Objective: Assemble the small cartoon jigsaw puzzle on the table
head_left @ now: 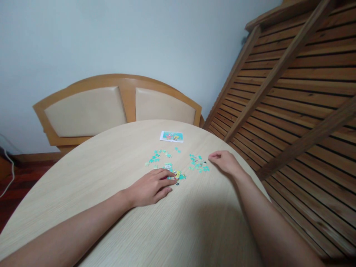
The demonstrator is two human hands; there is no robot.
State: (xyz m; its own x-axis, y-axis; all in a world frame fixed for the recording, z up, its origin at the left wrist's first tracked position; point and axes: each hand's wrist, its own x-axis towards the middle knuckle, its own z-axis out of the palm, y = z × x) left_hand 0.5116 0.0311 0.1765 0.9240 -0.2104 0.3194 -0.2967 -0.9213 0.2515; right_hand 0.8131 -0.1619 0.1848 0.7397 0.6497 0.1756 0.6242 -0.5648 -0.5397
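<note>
resting open on jigsaw pieces [178,173], the left hand [151,185] could, sliding, split joins; at their two o'clock, the right hand [223,160] curls, grip unclear.

Fingers of the left hand [151,187] cover part of the joined jigsaw section [177,172]; its extent beneath them is hidden, as is the palm. At the right hand [224,161], the pinched fingertips are too small to show whether a piece lies between them. Outlines and printing on the loose jigsaw pieces [205,168] blur together, preventing a count. Fine detail on the picture card [172,136] is likewise unresolved. The round table [125,230] and both forearms are cut off below; the table hides the foot of the padded headboard [86,113]. Frame edges crop the slatted wooden frame [300,94] and white cable [12,171].
</note>
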